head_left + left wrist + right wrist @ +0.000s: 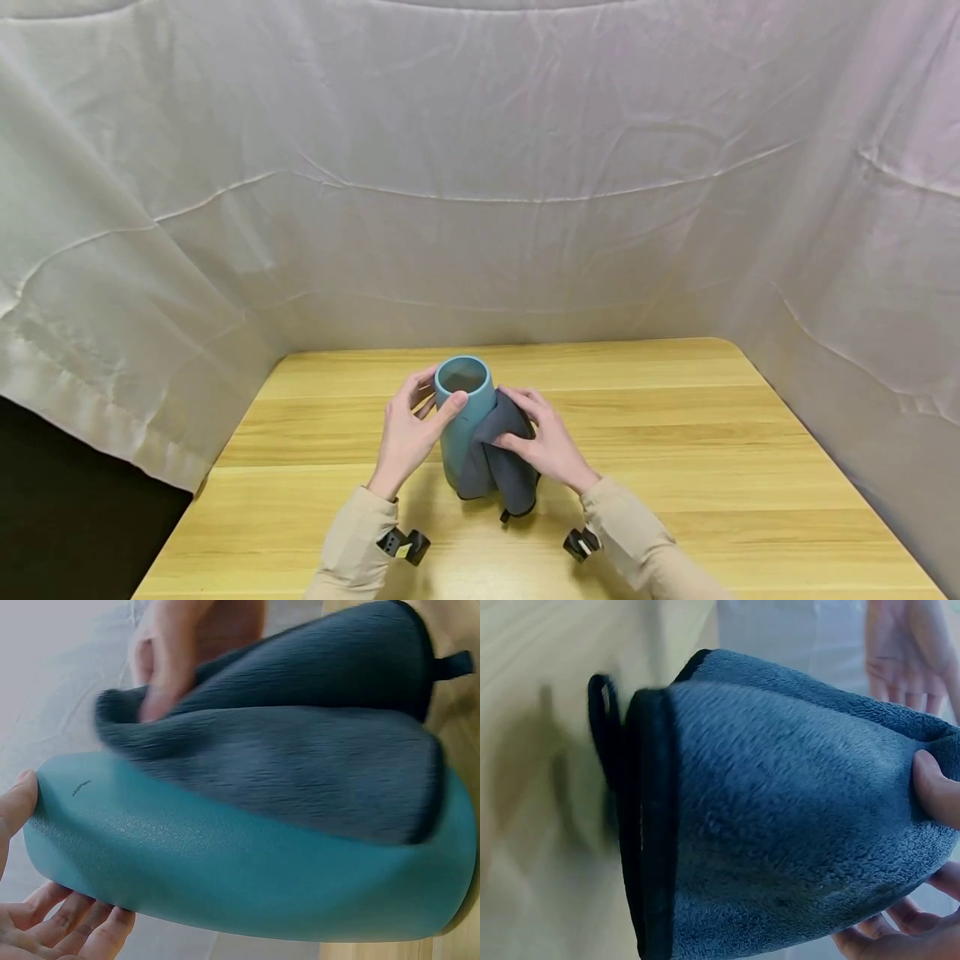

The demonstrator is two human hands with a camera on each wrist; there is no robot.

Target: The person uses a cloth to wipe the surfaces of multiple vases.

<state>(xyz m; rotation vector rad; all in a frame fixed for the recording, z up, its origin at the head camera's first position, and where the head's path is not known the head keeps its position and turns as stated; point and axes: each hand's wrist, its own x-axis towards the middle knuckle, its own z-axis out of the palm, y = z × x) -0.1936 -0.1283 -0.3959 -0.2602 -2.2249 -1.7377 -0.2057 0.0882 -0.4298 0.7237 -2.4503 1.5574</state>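
A tall teal-blue vase with a wide round mouth stands on the table, tilted slightly. My left hand grips it near the rim, thumb on the front and fingers around the left side. A small dark scribble-like mark shows on its surface in the left wrist view. My right hand pinches a dark grey cloth between thumb and fingers, close against the vase's right side. The cloth hangs in folds over the lower vase, partly hiding it; its black edging ends in a small loop.
The light wood-grain table extends around both hands. Pale grey curtains hang behind it and along both sides. A black area lies beyond the table's left edge. Each wrist wears a small black camera.
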